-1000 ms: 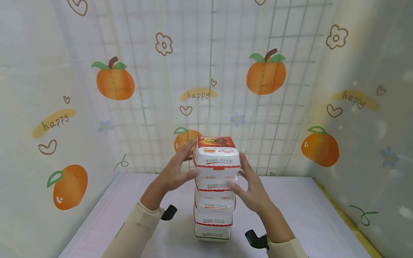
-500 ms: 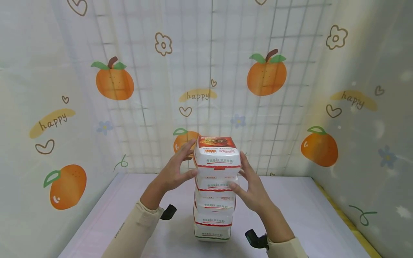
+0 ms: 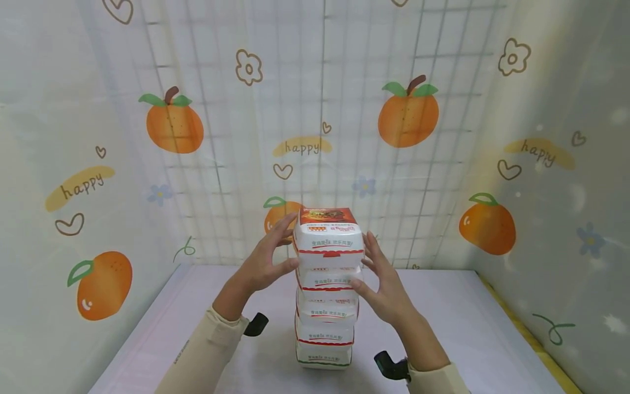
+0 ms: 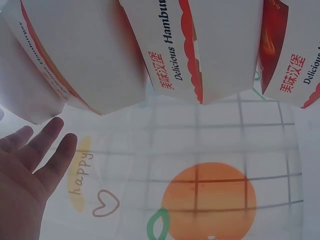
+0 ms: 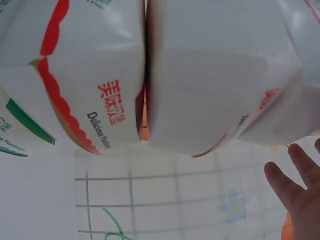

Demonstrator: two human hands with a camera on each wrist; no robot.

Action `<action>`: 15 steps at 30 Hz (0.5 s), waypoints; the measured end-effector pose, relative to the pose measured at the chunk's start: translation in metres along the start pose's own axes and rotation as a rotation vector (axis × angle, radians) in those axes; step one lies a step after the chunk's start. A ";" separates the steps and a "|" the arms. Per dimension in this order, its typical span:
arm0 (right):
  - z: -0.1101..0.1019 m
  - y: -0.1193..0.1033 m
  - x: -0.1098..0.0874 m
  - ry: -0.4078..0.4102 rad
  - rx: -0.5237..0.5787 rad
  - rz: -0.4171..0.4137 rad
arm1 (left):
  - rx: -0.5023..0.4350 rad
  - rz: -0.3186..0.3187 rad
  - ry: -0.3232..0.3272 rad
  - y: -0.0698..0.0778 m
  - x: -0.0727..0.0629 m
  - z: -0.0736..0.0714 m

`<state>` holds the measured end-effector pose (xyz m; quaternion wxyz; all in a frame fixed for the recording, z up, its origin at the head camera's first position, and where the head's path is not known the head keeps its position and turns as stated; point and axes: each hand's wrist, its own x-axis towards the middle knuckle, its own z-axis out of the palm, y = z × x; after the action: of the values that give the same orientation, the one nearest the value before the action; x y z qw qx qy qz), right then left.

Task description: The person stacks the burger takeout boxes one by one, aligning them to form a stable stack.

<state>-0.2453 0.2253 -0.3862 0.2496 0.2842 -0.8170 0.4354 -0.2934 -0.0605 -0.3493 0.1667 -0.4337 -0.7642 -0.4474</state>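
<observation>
Several white cardboard burger boxes are stacked in one tall column at the middle of the table. On top is a burger box (image 3: 328,241) with a red lid picture of a burger. The bottom burger box (image 3: 324,355) has a green trim line, the ones above it red. My left hand (image 3: 263,265) is at the column's upper left side, its fingers spread and fingertips right at the top box. At the right side is my right hand (image 3: 386,290), fingers loosely extended, thumb tip over the second burger box (image 3: 327,280). Both wrist views show the fingers extended beside the boxes.
The column stands on a white table (image 3: 418,339), slightly uneven from box to box. Behind it hangs a pale curtain (image 3: 295,82) printed with oranges, over a wire grid. A yellow strip (image 3: 536,342) runs along the table's right edge. Black wrist mounts (image 3: 391,365) jut from the sleeves.
The top box and the upper part of the column have shifted slightly to the left. My left hand has moved slightly left too, and my right hand is almost unmoved.
</observation>
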 end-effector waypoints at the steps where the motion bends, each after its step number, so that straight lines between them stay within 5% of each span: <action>1: 0.000 0.000 0.000 0.001 -0.002 -0.002 | 0.002 -0.004 0.001 0.000 0.000 0.000; 10: 0.000 0.003 -0.002 0.004 -0.019 -0.003 | 0.012 -0.011 0.008 0.003 -0.003 -0.003; 15: -0.002 0.008 -0.007 -0.011 -0.021 -0.009 | 0.041 -0.052 0.004 -0.009 -0.024 -0.008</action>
<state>-0.2450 0.2325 -0.3940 0.2498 0.2876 -0.8216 0.4240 -0.2883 -0.0816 -0.3650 0.1654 -0.4093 -0.7837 -0.4369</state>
